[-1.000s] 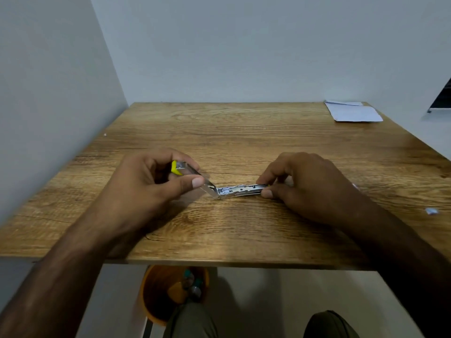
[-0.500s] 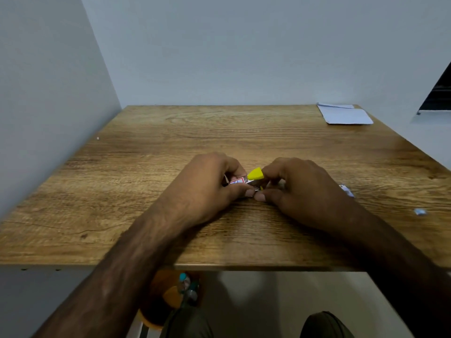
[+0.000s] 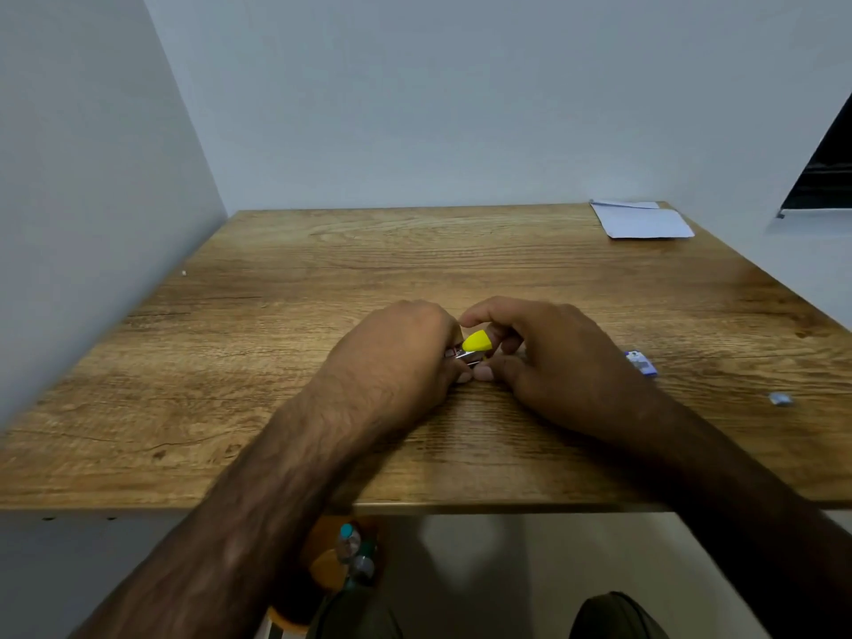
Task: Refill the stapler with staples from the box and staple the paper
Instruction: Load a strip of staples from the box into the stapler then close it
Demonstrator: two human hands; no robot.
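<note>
Both hands meet at table (image 3: 276, 362) centre, knuckles up, wrists low on wood. L hand (image 3: 401, 357): fingers curled, pinching stapler (image 3: 475, 345) metal body from 9 o'clock side. R hand (image 3: 548, 357): thumb + index clamped on yellow end from 3 o'clock. Stapler mostly hidden btwn hands. Staple box (image 3: 641, 362) at 3 o'clock of R hand, apart. Paper (image 3: 643, 222) at far 1 o'clock corner.

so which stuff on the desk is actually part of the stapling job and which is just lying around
Part of the job:
- stapler, yellow-tipped, held between left hand and right hand
- paper at the far right corner
- small blue and white box, probably the staple box

Just lying about:
- small pale scrap near the right edge
- orange bin under the table
</note>
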